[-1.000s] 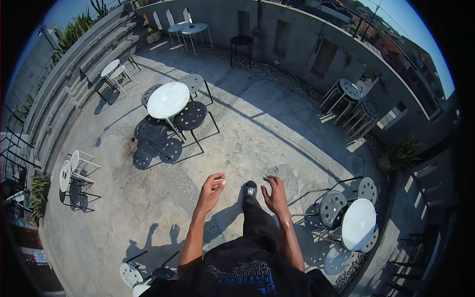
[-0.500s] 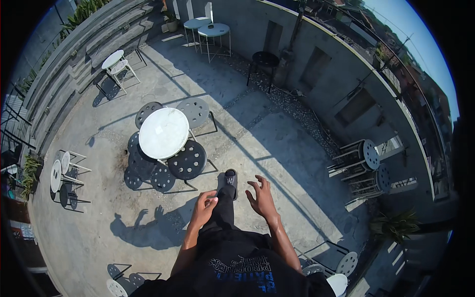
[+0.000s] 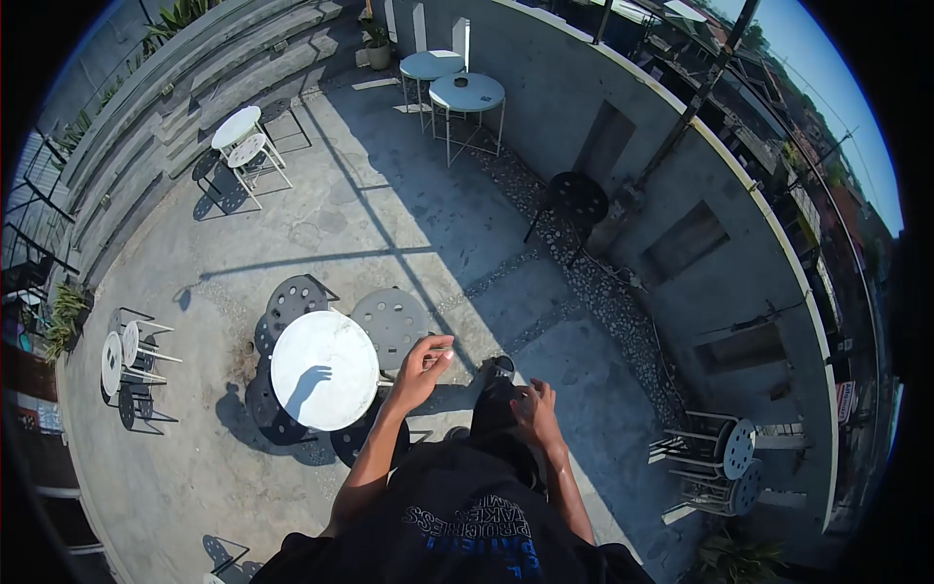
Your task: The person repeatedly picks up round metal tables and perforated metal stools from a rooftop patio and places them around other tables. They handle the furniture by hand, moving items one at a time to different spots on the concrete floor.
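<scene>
From afar I see the left hand (image 3: pixel 422 375) and right hand (image 3: pixel 535 411) half-curled and empty, the white round table (image 3: pixel 341 352) just left of them, so I'd step wide of its grey stool (image 3: pixel 387 319)

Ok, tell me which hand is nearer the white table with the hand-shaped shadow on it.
Left. The left hand is just right of the white table in the picture, not touching it; the right hand is farther right, by the dark trousers.

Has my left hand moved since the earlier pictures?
Yes, forward: your left hand was below the round white table in view; now it's level, to its right.
</scene>
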Demonstrator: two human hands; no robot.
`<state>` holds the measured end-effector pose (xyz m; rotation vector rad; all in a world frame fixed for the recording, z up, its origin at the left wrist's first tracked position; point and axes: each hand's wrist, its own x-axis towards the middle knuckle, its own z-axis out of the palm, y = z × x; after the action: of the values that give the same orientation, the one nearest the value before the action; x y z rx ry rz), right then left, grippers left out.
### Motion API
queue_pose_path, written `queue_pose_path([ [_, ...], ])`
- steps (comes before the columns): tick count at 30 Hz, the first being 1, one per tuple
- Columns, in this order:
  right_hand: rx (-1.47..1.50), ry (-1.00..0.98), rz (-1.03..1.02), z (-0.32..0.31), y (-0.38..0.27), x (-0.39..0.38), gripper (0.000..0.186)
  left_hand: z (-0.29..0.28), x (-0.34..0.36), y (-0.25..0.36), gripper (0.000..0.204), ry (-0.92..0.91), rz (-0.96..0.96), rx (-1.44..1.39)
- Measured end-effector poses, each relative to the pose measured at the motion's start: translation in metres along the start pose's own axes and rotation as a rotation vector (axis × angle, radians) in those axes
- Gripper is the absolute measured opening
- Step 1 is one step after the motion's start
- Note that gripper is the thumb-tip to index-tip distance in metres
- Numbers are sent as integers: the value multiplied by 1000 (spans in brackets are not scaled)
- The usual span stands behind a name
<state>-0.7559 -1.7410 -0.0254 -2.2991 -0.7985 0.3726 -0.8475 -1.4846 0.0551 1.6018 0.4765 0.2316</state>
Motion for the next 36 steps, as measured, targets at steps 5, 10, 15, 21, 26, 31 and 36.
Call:
queue_pose_path([
  [5, -21, 8, -28, -1, 46, 157, 37, -4, 131, -20, 30, 99, -74, -51],
  [10, -91, 4, -196, -32, 64, 350, 36, -8, 255, -41, 27, 232, -196, -146],
  [15, -79, -103, -336, -74, 32, 525, 36, -25, 370, -10, 26, 282, -180, -192],
  [21, -134, -101, -410, -74, 36, 701, 38, -48, 535, -20, 28, 300, -289, -212],
  [26, -115, -172, -243, -38, 69, 813, 40, -97, 680, -41, 28, 293, -157, -157],
  [31, -189, -202, -164, -39, 108, 917, 42, -145, 827, -3, 26, 309, -250, -181],
  [36, -178, -298, -81, -54, 88, 1042, 44, -197, 938, -26, 27, 376, -384, -156],
])
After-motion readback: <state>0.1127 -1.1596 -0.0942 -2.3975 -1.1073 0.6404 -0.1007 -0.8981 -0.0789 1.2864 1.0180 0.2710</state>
